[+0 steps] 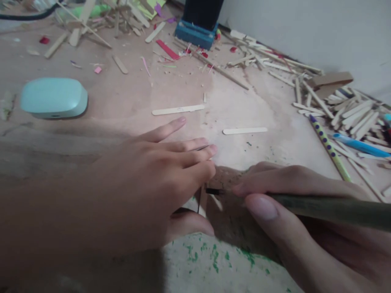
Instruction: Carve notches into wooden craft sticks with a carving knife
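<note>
My left hand point(161, 167) lies palm down on the table with its fingers spread. Its fingertips press near a narrow wooden strip point(203, 200) with a dark edge, mostly covered by the hand. My right hand point(293, 203) is closed around a dark green pen-like tool point(332, 209), pointing left. A small black piece point(213, 191) shows near the left index finger; whether it belongs to the tool, I cannot tell. Beyond the hands lie two flat craft sticks, one craft stick point(177, 110) at the left and another craft stick point(244, 131) at the right.
A mint-green rounded case point(54, 97) sits at the left. Loose craft sticks point(357, 114) pile up along the right wall, beside a dotted pencil point(330, 148) and a blue pen point(362, 145). At the back stands a dark object on a blue base point(195, 34). Green flecks point(214, 252) dot the near surface.
</note>
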Tool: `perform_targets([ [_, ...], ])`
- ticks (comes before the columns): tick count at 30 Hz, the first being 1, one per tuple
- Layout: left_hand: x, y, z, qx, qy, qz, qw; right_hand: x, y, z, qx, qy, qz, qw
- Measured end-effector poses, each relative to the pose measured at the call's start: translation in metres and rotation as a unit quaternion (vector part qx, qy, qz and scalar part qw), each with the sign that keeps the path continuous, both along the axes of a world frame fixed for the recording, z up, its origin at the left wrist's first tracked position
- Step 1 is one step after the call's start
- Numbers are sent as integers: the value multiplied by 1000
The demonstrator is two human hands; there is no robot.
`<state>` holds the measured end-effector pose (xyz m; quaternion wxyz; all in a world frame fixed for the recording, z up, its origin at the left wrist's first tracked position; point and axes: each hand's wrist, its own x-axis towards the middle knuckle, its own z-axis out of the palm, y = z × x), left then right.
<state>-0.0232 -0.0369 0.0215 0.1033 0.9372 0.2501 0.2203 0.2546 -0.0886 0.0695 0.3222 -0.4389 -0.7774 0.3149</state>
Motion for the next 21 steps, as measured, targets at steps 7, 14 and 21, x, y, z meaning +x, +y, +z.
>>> perform_targets([
  [7,-1,1,-9,-35,0,-9,999,-2,2,-8,-33,52,48,997],
  [14,-8,9,-12,-86,4,-58,995,-5,4,-22,92,121,-99,983],
  [21,-12,21,-14,-49,-28,-61,997,11,23,-40,91,151,-190,966],
])
